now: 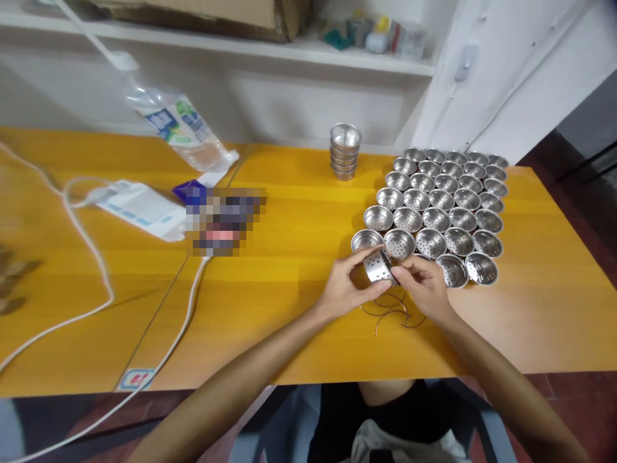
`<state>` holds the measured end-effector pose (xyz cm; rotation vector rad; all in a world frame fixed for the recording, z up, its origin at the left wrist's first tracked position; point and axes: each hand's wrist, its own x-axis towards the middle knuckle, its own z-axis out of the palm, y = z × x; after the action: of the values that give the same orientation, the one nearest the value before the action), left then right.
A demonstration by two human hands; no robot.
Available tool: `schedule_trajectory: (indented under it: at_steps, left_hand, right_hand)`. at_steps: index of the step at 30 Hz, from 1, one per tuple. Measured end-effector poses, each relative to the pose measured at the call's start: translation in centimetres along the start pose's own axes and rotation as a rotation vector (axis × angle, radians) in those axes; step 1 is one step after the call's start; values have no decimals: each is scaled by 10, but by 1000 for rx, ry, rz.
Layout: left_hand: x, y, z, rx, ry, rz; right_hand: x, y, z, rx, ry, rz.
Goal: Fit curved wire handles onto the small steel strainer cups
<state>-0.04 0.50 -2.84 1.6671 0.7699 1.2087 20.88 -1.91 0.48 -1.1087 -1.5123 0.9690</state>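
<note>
- The left hand [340,286] is clamping thumb and fingers on a perforated metal cup [376,267], which is lying tipped sideways in the air near the front row.
- The right hand [428,286] is curling its fingers at the cup's right end; whether they're gripping it, I can't tell.
- Rows of similar cups [438,218] are standing mouth-up on the right, showing holes in their bottoms.
- A stack of cups [345,151] is nesting upright behind, well apart from the hands.
- Thin curved wires [391,314] are lying below the hands.
- The yellow table [284,321] is also bearing a labelled clear bottle [178,122] (I can't make out its contents) and a white power strip [142,209].
- Behind, a white shelf [270,46] is holding a cardboard box [231,16] and small jars [378,40].
</note>
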Motion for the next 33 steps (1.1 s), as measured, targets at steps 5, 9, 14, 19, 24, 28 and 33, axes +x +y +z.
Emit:
schedule_trajectory:
  at_steps: [5,9,14,19,24,28,33]
  left_hand:
    - [-5,0,4,-94,10,-70]
    - [-3,-3,8,-90,18,-57]
    - [1,-4,10,-29,35,39]
    - [13,1,-2,26,14,170]
    - [27,0,-29,152,150,284]
    - [24,2,-34,398,5,325]
    - [14,7,-23,575,-177,432]
  right_hand:
    - [-3,-4,-1,-9,-20,-22]
    - [-4,-6,-3,-35,-5,-28]
    - [-5,-8,-5,-39,-20,-59]
    - [-11,-7,-15,-46,116,-203]
    - [-23,-1,-20,-453,40,-610]
    - [-32,6,-9,-821,-568,-821]
    - [-41,23,-11,-884,-692,-938]
